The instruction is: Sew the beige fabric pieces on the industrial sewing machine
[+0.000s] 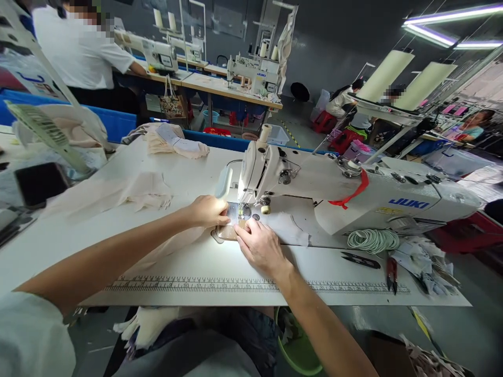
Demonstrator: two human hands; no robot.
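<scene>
Fabric stack (pixel 118 196): loose cream pieces lying on the table (pixel 196 272), left of the work area, within reach.
Left hand (pixel 208 211): palm down, fingers curled, pressing the cream fabric flat just left of the needle plate (pixel 236 212); grips nothing.
Workpiece (pixel 228 232): small tan piece lying at the needle plate, under the machine head, between both hands.
Right hand (pixel 261 247): flat, fingertips on the workpiece edge, steadying it; nothing clamped.
Sewing machine (pixel 353 199): Juki, head lamp lit on the seam area.
Thread snips (pixel 359 259): on the table, right, beside coiled cord (pixel 372 240).
</scene>
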